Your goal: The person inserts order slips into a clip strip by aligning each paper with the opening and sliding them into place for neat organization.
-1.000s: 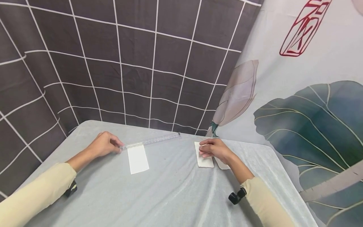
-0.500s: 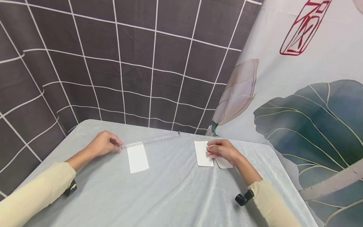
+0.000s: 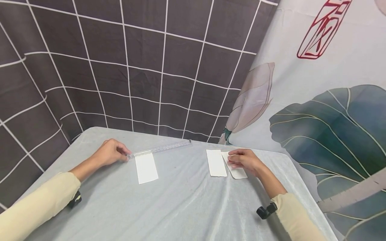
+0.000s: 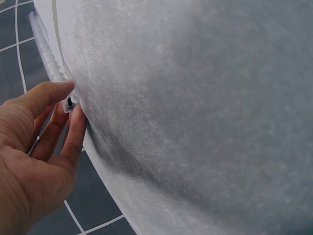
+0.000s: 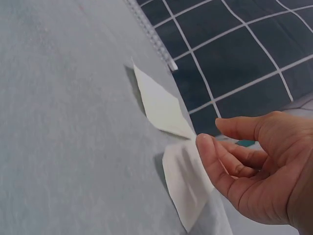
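Observation:
At the back left of the table, my left hand [image 3: 113,153] pinches the near end of a clear plastic ruler [image 3: 169,146]. In the left wrist view, thumb and fingers [image 4: 73,132] meet at that end. The ruler slants across the top edge of a white paper piece [image 3: 147,169]. My right hand [image 3: 245,161] is over a second, off-white paper piece [image 3: 238,172] with rounded corners, hiding part of it. In the right wrist view its thumb and fingertips stand apart, with nothing between them. Just left of that lies another paper piece [image 3: 216,164] with a slightly uneven lower edge.
A pale grey cloth [image 3: 178,207] with soft creases covers the table. Behind it hangs a dark curtain [image 3: 144,83] with a white grid. A white curtain [image 3: 289,77] with leaf prints hangs on the right. Black wrist cameras [image 3: 266,211] are strapped to the sleeves.
My right hand has moved to the right, off the middle paper piece and over the rounded one, uncovering the middle piece. My left hand and the ruler have stayed put.

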### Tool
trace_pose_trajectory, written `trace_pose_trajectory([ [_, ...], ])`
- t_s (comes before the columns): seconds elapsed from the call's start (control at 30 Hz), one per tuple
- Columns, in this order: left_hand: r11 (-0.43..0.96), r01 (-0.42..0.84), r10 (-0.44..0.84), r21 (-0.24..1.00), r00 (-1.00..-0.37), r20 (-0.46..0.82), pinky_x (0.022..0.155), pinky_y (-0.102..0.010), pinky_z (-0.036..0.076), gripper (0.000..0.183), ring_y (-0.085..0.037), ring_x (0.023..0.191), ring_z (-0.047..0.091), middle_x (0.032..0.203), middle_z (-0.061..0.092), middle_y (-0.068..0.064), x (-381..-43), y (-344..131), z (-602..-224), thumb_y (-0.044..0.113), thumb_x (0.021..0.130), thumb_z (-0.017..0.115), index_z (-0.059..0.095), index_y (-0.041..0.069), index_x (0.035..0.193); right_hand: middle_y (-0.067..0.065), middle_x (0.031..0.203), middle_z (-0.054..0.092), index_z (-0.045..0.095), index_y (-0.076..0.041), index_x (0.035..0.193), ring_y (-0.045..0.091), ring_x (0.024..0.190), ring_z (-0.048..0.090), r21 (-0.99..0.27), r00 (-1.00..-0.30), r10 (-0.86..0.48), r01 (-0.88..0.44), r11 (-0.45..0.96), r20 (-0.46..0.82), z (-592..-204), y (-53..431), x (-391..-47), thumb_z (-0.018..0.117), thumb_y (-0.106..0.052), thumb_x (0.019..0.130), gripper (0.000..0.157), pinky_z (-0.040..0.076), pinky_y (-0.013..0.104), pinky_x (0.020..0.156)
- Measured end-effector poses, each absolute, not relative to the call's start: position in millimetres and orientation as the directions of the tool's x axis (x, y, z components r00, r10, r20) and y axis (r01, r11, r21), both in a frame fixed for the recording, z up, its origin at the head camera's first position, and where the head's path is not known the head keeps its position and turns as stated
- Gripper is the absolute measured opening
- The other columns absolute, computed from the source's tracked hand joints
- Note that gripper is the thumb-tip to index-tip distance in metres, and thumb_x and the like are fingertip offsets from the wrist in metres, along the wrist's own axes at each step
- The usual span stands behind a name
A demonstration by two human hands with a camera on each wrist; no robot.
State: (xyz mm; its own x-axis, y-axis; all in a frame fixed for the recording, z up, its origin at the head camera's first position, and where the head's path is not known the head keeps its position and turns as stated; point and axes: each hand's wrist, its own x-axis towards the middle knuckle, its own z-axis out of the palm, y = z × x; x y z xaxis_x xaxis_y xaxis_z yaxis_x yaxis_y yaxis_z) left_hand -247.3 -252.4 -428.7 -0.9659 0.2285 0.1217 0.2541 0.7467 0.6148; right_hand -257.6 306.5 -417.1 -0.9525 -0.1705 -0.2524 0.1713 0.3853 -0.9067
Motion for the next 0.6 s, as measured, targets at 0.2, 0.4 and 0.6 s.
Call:
trace_pose_trajectory([
  [0.2,0.752,0.247,0.224,0.612,-0.968,0.116,0.07,-0.024,0.049,0.02,-0.011,0.079,0.065,0.083,0.079,-0.001,-248,-252,-429,0.01,0.071,0.09,0.084,0.012,0.091,0.009,0.104,0.073,0.054,0.014,0.136,0.012,0.092,0.074,-0.897,-0.955,-0.146,0.18,0.404,-0.257,-420,320,-257,0.068,-0.01,0.098,0.047,0.062,0.028,0.081],
  [0.4,0.75,0.244,0.222,0.614,-0.968,0.114,0.07,-0.023,0.049,0.021,-0.011,0.079,0.065,0.083,0.08,-0.002,-247,-252,-429,0.009,0.071,0.09,0.084,0.011,0.091,0.004,0.102,0.073,0.056,0.011,0.135,0.009,0.09,0.071,-0.873,-0.959,-0.097,0.197,0.447,-0.267,-423,331,-255,0.071,-0.015,0.096,0.049,0.06,0.025,0.079],
  [0.6,0.751,0.243,0.22,0.614,-0.969,0.115,0.07,-0.024,0.049,0.021,-0.011,0.079,0.065,0.084,0.08,-0.003,-247,-253,-428,0.011,0.071,0.09,0.084,0.011,0.091,0.004,0.103,0.072,0.059,0.009,0.134,0.009,0.083,0.066,-0.835,-0.961,-0.036,0.219,0.505,-0.274,-423,339,-252,0.074,-0.016,0.094,0.05,0.058,0.023,0.074],
])
